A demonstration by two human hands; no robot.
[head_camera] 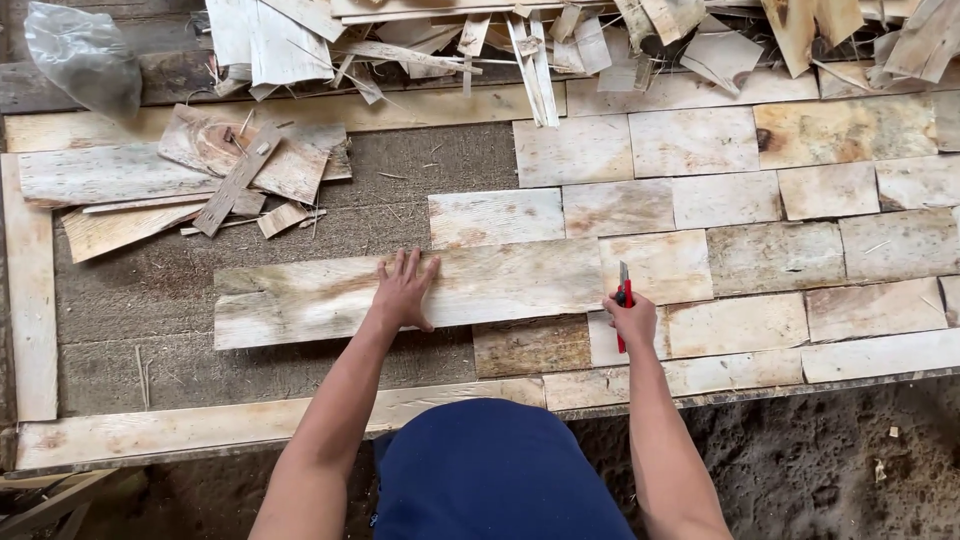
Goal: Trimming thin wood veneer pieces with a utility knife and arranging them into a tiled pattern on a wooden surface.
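Note:
My left hand [404, 290] lies flat with fingers spread on a long pale veneer sheet [300, 295] that runs across the brown work surface. My right hand [631, 322] grips a red-handled utility knife [623, 292], its blade pointing away from me at the sheet's right end, where it meets other sheets. Rectangular veneer pieces [725, 200] are laid edge to edge in rows to the right, covering that side of the surface.
A wooden frame [30, 300] borders the brown fibrous bed [130, 300]. A loose pile of veneer scraps [215, 170] lies at the upper left, a clear plastic bag [80, 55] beyond it, more offcuts [600, 40] along the far edge. Dirt floor [820, 460] lies below.

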